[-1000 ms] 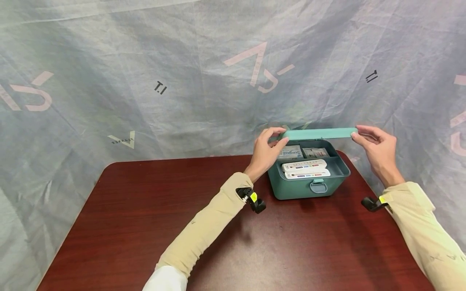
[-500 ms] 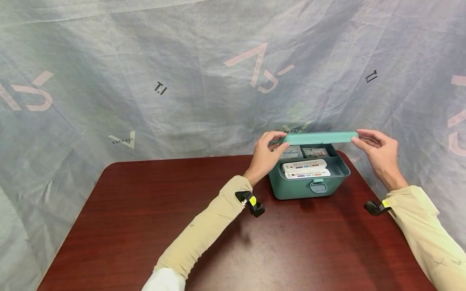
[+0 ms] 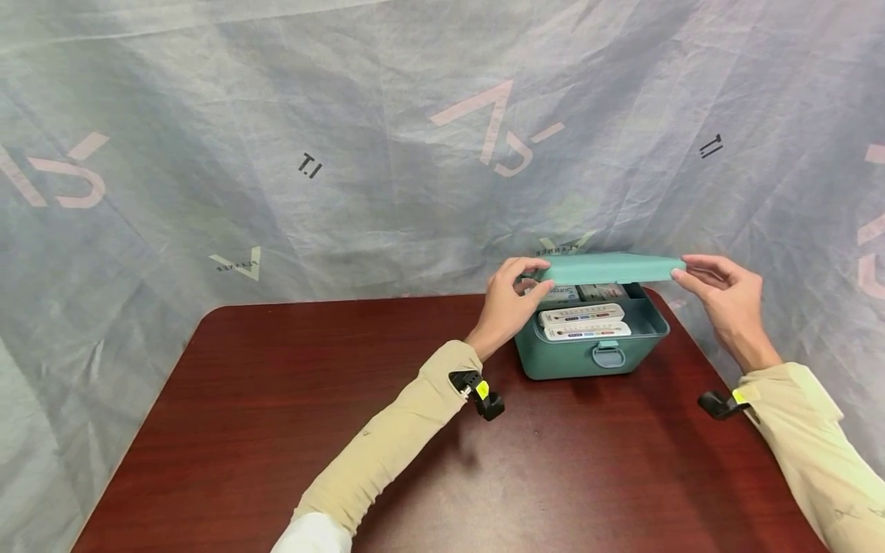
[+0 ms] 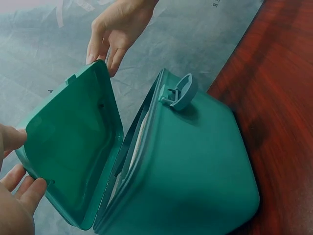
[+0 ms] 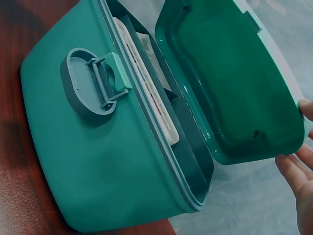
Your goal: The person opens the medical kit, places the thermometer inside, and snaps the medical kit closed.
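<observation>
A green lidded storage box (image 3: 581, 361) stands on the table, its hinged lid (image 3: 611, 269) raised and tilted above the opening. My left hand (image 3: 508, 303) pinches the lid's left corner between thumb and fingers. At the opposite corner, my right hand (image 3: 729, 296) pinches the lid the same way. Two white thermometer cases (image 3: 588, 330) lie in the front compartment. Behind the divider are flat packets (image 3: 601, 292), one printed "Surgical", partly covered by the lid. A grey latch (image 5: 88, 83) hangs on the front wall, its loop sticking out.
The box sits near the right rear corner of a dark red wooden table (image 3: 311, 384). A grey printed cloth (image 3: 387, 177) hangs behind and around the table. Black wrist mounts (image 3: 484, 395) project from both sleeves.
The lid has swung forward and down, with both hands lowering along with it. More of its top surface shows, and it covers more of the rear packets. The box has stayed in place.
</observation>
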A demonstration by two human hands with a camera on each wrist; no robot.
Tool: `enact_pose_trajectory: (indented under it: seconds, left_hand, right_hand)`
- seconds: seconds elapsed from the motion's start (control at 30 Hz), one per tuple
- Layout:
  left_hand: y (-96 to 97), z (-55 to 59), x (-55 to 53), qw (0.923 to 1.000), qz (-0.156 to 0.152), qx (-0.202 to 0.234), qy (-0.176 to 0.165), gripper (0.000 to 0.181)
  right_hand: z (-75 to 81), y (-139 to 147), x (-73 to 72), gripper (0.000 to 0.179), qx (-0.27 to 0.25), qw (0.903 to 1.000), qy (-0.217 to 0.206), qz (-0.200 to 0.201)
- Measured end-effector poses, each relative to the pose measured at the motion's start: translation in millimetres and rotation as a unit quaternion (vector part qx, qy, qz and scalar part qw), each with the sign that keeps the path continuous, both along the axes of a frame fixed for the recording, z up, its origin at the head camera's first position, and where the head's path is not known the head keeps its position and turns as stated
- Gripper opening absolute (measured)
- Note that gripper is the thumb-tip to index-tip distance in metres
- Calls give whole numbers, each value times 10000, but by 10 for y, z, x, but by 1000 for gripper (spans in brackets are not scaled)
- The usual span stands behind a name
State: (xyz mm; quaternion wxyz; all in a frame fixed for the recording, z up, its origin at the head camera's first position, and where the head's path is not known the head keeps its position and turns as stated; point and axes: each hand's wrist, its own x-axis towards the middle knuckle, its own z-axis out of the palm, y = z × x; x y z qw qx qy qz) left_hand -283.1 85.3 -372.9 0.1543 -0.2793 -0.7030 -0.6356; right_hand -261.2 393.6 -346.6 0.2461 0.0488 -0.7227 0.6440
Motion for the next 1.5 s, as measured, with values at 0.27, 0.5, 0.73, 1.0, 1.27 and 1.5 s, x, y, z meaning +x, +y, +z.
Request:
enact_pose_trajectory:
  seconds: [0.27, 0.5, 0.73, 1.0, 1.27, 1.5]
  left_hand:
    - [50, -45, 23, 9999, -25, -89, 99, 25]
    - [100, -102, 42, 9999, -37, -122, 64, 23]
    - [160, -118, 68, 9996, 23, -254, 131, 22]
    - [201, -127, 94, 9997, 15, -242, 32, 22]
    - [281, -165, 99, 9992, 11, -380, -96, 23]
    - [361, -199, 101, 9984, 123, -529, -157, 20]
  right_hand:
    - [-58, 57, 25, 40, -133, 9999, 48, 16]
    - [-85, 109, 61, 37, -316, 9994, -54, 134]
    - [-164, 227, 43, 39, -445, 9987, 67, 252]
    - [-198, 258, 42, 38, -568, 9982, 85, 179]
    - [-129, 229, 123, 32, -645, 9978, 18, 161]
    - [-179, 282, 132, 34, -675, 9976, 73, 160]
